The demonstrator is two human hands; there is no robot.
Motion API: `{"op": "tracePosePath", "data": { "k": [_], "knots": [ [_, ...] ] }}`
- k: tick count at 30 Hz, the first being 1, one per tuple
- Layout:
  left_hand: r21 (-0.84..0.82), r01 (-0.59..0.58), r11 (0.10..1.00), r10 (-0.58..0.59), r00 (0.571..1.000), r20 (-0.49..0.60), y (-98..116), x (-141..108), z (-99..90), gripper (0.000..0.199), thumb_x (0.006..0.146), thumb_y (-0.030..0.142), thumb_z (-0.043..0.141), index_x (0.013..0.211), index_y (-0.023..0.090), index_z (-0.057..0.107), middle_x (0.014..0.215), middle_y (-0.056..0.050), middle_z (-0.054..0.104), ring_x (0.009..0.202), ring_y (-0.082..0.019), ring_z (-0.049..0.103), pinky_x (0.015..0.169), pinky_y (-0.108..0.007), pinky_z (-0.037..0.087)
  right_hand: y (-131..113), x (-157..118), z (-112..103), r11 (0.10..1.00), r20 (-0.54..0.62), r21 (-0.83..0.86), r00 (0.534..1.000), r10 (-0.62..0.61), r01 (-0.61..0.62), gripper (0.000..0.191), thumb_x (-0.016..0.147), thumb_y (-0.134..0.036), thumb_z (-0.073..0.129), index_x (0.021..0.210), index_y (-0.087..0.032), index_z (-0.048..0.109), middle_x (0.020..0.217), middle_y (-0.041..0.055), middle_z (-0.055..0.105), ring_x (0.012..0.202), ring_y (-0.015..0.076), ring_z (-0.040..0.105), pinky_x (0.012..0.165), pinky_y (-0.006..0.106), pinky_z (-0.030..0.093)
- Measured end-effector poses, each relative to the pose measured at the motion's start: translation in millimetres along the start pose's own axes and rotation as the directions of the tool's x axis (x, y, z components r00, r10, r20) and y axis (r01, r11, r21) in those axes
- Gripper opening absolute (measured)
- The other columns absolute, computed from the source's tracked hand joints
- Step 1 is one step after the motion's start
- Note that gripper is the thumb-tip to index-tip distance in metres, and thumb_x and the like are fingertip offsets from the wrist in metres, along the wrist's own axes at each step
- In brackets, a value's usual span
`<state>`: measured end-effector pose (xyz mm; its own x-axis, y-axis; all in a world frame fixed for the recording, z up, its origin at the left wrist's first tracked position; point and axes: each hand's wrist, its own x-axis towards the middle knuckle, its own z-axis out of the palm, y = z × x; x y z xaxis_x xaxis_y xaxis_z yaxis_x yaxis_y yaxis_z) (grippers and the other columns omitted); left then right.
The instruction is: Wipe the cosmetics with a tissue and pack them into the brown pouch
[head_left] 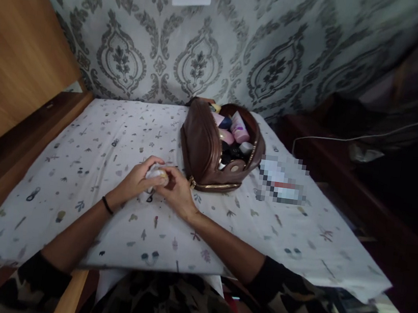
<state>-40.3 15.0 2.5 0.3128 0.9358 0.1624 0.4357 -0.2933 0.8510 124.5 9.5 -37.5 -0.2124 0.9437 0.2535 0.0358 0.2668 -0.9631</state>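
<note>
White and yellowish, a small item (152, 171), partly hidden, is held outside, just left of the brown bag (199, 147), by the left hand (142, 178) and right hand (179, 192), fingers of both curled closed around it. To the bag's right, a blurred object (282, 181) is also left outside. The bag is unzipped, not closed; bottles and tubes (239, 129) are already contained inside it

The grip of the bare left hand (138, 178) and bare right hand (181, 192) is looked down on from the head, behind and above, fairly near. Beyond it, a grey-and-white damask-patterned wall (199, 57) is faced.
</note>
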Motion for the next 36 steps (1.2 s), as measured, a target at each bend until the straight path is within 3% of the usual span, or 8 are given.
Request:
{"op": "tracePosePath", "data": {
  "k": [6,11,16,19,22,25,28,36],
  "knots": [
    [-0.070,0.004,0.998,-0.017,0.983,-0.181,-1,3,1.7,0.036,0.090,0.050,0.053,0.102,0.018,0.066,0.098,-0.005,0.070,0.090,-0.022,0.064,0.084,-0.031,0.050,-20,-2,-4,0.982,0.041,-0.185,0.999,-0.027,0.034,0.035,0.071,-0.025,0.082,0.102,-0.021,0.067,0.099,0.0033,0.061,0.085,0.0178,0.060,0.073,0.029,0.052],
    [-0.129,0.014,0.992,-0.055,0.947,-0.315,-2,4,2.1,0.042,0.095,0.056,0.048,0.096,0.019,0.069,0.095,-0.005,0.070,0.094,-0.021,0.063,0.084,-0.028,0.048,-54,-6,-22,0.967,0.064,-0.136,0.976,-0.210,0.217,0.040,0.073,-0.025,0.083,0.110,-0.023,0.068,0.099,0.0020,0.067,0.094,0.0187,0.063,0.083,0.031,0.052],
    [-0.150,0.130,0.980,-0.168,0.947,-0.274,-3,1,3.2,0.044,0.094,0.060,0.049,0.102,0.021,0.067,0.074,0.001,0.064,0.068,-0.017,0.059,0.063,-0.025,0.046,-100,7,-79,0.939,-0.049,-0.113,0.942,-0.331,0.324,0.039,0.079,-0.032,0.078,0.115,-0.023,0.066,0.113,0.0040,0.071,0.106,0.0202,0.065,0.096,0.035,0.050],
    [-0.150,0.200,0.968,-0.227,0.955,-0.193,0,0,5.5,0.050,0.092,0.066,0.047,0.103,0.020,0.066,0.057,0.005,0.052,0.048,-0.015,0.048,0.049,-0.025,0.039,-114,33,-127,0.929,-0.150,-0.231,0.933,-0.328,0.289,0.036,0.079,-0.033,0.076,0.112,-0.023,0.063,0.109,0.0030,0.072,0.100,0.0194,0.066,0.090,0.034,0.051],
    [-0.108,0.181,0.978,-0.198,0.963,-0.181,4,1,7.2,0.054,0.088,0.070,0.049,0.097,0.020,0.067,0.059,0.003,0.054,0.052,-0.017,0.051,0.050,-0.026,0.042,-113,63,-168,0.910,-0.212,-0.358,0.930,-0.299,0.211,0.033,0.076,-0.031,0.077,0.105,-0.022,0.063,0.100,0.0013,0.072,0.094,0.0202,0.066,0.084,0.033,0.050],
    [-0.033,0.137,0.990,-0.141,0.971,-0.195,5,5,6.7,0.055,0.085,0.072,0.049,0.091,0.020,0.068,0.071,-0.002,0.064,0.068,-0.022,0.061,0.060,-0.029,0.049,-107,84,-190,0.778,-0.198,-0.616,0.932,-0.303,0.122,0.029,0.074,-0.027,0.079,0.100,-0.020,0.069,0.098,0.0029,0.070,0.096,0.0222,0.063,0.088,0.035,0.046],
    [0.044,0.111,0.993,-0.101,0.975,-0.198,5,7,5.6,0.056,0.087,0.072,0.047,0.087,0.021,0.068,0.083,-0.004,0.069,0.084,-0.026,0.064,0.076,-0.034,0.052,-105,92,-191,0.587,-0.178,-0.809,0.936,-0.303,0.036,0.031,0.076,-0.031,0.082,0.103,-0.019,0.075,0.105,0.0075,0.066,0.102,0.0253,0.057,0.092,0.037,0.043],
    [0.017,0.142,0.990,-0.137,0.976,-0.168,6,5,7.9,0.054,0.087,0.072,0.046,0.086,0.022,0.068,0.087,-0.005,0.070,0.093,-0.028,0.067,0.079,-0.035,0.054,-113,95,-174,0.315,-0.165,-0.942,0.975,-0.151,-0.111,0.036,0.083,-0.047,0.077,0.111,-0.026,0.078,0.123,0.0124,0.061,0.119,0.0329,0.046,0.097,0.043,0.038]
  ]
}}
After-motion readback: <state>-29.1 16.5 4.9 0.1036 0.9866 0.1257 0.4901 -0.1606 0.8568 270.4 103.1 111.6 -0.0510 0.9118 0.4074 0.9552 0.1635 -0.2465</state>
